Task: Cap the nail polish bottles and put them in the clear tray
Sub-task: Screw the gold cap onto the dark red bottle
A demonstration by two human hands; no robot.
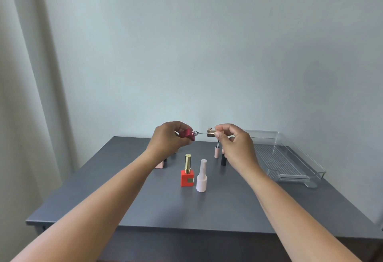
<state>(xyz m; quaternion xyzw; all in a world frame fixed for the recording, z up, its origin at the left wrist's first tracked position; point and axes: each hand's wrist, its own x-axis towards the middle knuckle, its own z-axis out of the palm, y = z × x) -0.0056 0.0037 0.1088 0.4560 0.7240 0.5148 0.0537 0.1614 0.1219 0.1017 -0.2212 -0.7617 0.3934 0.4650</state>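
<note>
My left hand (169, 139) holds a dark red nail polish bottle (187, 134) on its side above the table, its threaded neck pointing right. My right hand (236, 144) pinches a gold cap (212, 133) level with that neck; the brush tip sits right at the bottle's mouth. On the grey table (145, 205) stand a capped orange-red bottle with a gold cap (187, 175) and a capped pale pink bottle (202, 176). A pink cap with its brush upward (216, 151), a black piece (223, 159) and a pink bottle (160, 165) are partly hidden by my arms. The clear tray (290, 158) is empty.
The clear tray sits at the table's right side, close to the back wall (207, 54). A pale curtain (27, 95) hangs at the left. The table's front edge runs below the two standing bottles.
</note>
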